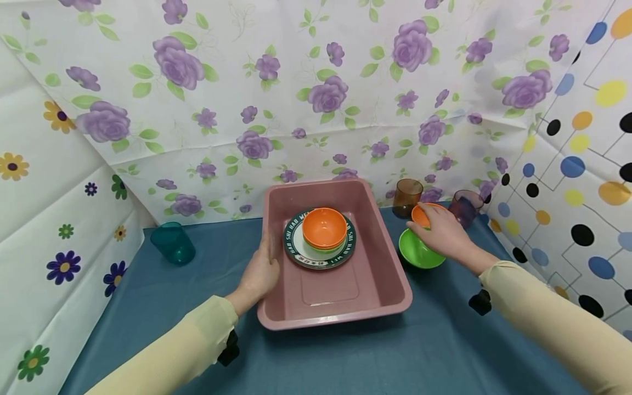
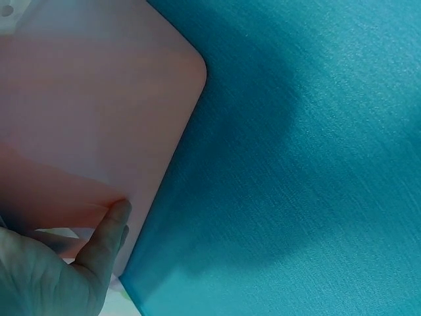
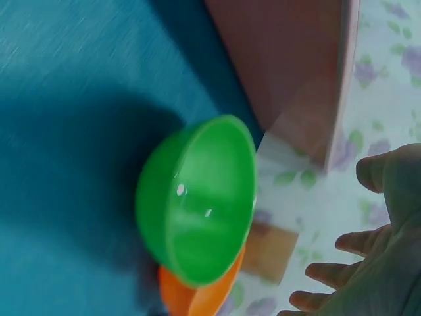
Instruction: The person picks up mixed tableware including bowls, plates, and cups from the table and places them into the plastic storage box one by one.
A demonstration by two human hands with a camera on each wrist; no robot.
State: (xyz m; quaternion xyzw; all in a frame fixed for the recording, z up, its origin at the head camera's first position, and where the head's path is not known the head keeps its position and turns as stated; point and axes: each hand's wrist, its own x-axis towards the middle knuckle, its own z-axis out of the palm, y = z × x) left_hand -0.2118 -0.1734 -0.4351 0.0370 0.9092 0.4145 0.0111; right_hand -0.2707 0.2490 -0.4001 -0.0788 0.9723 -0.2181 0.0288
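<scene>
A pink plastic tub [image 1: 336, 318] stands in the middle, and my left hand [image 1: 260, 269] grips its left rim. In the left wrist view, fingers of the left hand [image 2: 72, 270] lie against the tub's wall [image 2: 85, 112]. Inside the tub, an orange bowl [image 1: 324, 227] sits stacked in a green one on a dark-rimmed plate [image 1: 319, 263]. My right hand [image 1: 441, 233] hovers over a green bowl [image 1: 419, 252] and an orange bowl [image 1: 421, 215] right of the tub. The right wrist view shows its fingers spread, apart from the green bowl [image 3: 197, 197].
A teal cup [image 1: 173, 243] stands tilted-looking at the left on the blue tablecloth [image 1: 316, 362]. Behind the loose bowls are an amber cup [image 1: 407, 197] and a purple cup [image 1: 466, 207]. Flower-patterned sheets [image 1: 212, 109] hang at the back, a dotted one [image 1: 573, 197] at the right.
</scene>
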